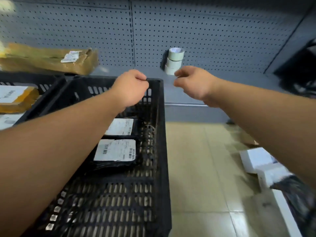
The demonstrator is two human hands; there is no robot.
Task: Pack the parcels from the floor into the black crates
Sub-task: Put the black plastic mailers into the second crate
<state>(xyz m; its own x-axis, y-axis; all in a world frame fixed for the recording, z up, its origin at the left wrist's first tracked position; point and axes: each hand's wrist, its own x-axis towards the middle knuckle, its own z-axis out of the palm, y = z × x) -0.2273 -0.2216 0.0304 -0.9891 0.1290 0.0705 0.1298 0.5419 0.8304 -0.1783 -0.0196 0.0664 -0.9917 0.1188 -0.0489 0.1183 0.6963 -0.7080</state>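
A black slatted crate (162,134) stands in front of me with two black parcels in it, one at the back (119,127) and one nearer me (116,151), both with white labels. My left hand (131,86) hovers over the crate's far rim with its fingers curled into a fist and nothing visible in it. My right hand (191,82) is stretched out to the right of the crate, over the grey shelf, fingers loosely curled and holding nothing. White parcels (261,161) and a black bag (297,190) lie on the tiled floor at the right.
A second black crate (51,81) on the left holds a brown parcel (17,98). A large brown parcel (47,59) lies on the shelf behind it. Stacked tape rolls (175,60) stand against the pegboard wall. Dark bags (299,71) fill the shelf's right corner.
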